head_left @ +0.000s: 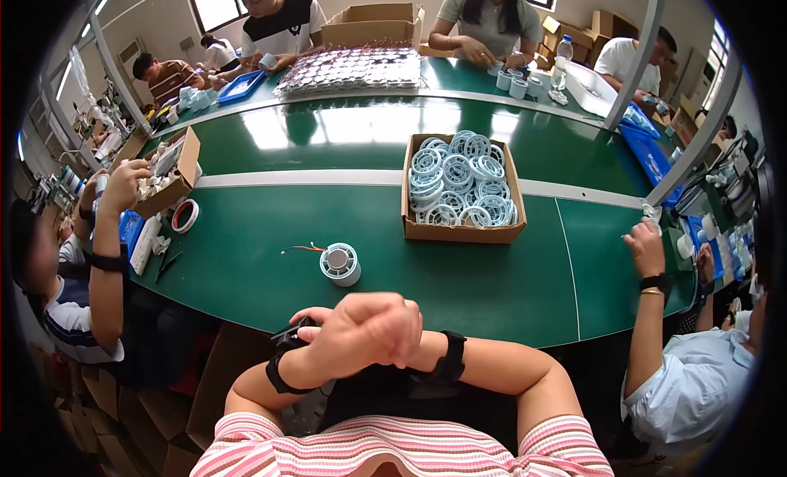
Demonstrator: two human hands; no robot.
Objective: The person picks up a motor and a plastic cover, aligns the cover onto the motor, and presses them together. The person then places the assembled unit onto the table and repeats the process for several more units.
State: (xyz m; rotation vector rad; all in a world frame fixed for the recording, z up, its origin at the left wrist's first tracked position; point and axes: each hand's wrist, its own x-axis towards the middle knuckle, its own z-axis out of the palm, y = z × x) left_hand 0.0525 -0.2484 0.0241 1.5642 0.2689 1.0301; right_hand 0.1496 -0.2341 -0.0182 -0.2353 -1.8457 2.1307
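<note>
Both bare hands cross at the near edge of a glossy green table (270,255). Left hand (357,337): on top, fingers curled inward, blurred; cannot tell whether they hold anything. Right hand (315,316): passes beneath, mostly blocked from view by the left; visible fingers pinch a small black boxy object (290,335) beside the left wrist.

Just beyond the hands: a light-blue cylindrical part with silver centre disc (339,264), upright on the table, thin coloured wires (305,248) trailing left. Farther, to the right: an open brown cardboard box (463,232) heaped with light-blue plastic rings (459,175). Left: a red-and-white tape roll (185,216), near a co-worker's raised hand (125,184).
</note>
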